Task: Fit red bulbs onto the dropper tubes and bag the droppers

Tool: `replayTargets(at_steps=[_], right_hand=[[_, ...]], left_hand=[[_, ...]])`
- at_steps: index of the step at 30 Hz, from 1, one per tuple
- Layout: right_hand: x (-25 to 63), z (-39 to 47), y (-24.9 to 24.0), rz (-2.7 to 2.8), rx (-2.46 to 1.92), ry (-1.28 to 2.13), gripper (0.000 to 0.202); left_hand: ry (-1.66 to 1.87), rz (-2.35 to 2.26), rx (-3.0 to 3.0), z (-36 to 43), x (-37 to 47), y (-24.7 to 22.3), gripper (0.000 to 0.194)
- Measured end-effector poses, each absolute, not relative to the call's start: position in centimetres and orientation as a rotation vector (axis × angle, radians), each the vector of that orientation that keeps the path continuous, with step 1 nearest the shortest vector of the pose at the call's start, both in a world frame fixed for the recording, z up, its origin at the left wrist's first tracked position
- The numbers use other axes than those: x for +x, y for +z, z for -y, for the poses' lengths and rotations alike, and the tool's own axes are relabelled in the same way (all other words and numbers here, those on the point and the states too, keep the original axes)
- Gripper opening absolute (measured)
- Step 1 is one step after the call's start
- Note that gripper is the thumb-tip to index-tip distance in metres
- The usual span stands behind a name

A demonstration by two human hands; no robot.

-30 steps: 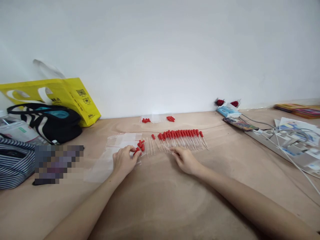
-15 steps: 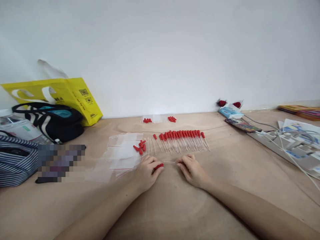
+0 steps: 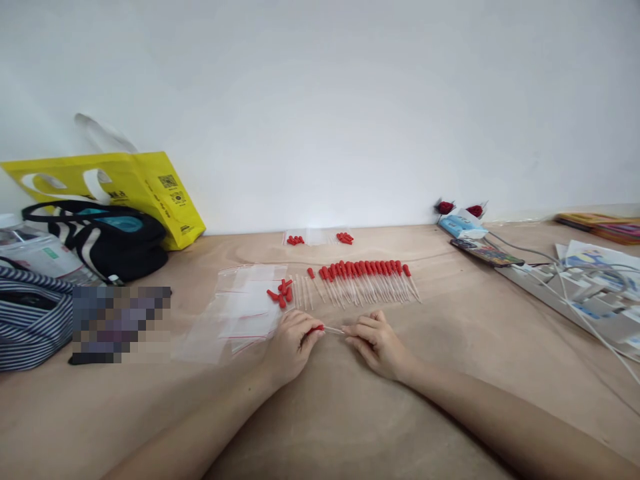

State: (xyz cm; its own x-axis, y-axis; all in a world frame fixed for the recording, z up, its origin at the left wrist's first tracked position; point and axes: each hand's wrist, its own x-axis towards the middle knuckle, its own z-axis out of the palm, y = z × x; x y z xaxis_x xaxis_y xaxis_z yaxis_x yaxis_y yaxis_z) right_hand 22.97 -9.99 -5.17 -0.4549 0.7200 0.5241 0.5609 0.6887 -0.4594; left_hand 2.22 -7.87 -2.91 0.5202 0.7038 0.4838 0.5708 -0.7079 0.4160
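Between finger and thumb, my left hand (image 3: 295, 343) pinches a red rubber bulb (image 3: 319, 328), mostly hidden by the fingers. My right hand (image 3: 376, 343) is closed on a thin clear dropper tube (image 3: 333, 330), whose other end meets the bulb. Just beyond the hands lies a row of droppers (image 3: 370, 280) with red bulbs on their tubes. Left of that row are several bare tubes (image 3: 303, 292) side by side. A small pile of loose red bulbs (image 3: 281, 293) rests on clear zip bags (image 3: 250, 293) near my left hand.
Farther back, a clear bag (image 3: 316, 235) has red bulbs at both ends. On the left stand a yellow bag (image 3: 170, 200), a black bag (image 3: 135, 250) and a striped pouch (image 3: 35, 323). To the right are a tissue pack (image 3: 463, 225), cables and a power strip (image 3: 575, 300).
The tube in my right hand has moved left and now meets the red bulb, where a gap showed before. My right hand has shifted left.
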Motion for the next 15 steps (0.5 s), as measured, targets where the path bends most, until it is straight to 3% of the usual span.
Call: replayTargets(at_steps=[15], right_hand=[[23.3, 10.4, -4.3, 2.316, -0.913, -0.104, 0.024]], left_hand=[[0.842, -0.786, 2.879, 8.5, 2.4, -2.6, 0.016]])
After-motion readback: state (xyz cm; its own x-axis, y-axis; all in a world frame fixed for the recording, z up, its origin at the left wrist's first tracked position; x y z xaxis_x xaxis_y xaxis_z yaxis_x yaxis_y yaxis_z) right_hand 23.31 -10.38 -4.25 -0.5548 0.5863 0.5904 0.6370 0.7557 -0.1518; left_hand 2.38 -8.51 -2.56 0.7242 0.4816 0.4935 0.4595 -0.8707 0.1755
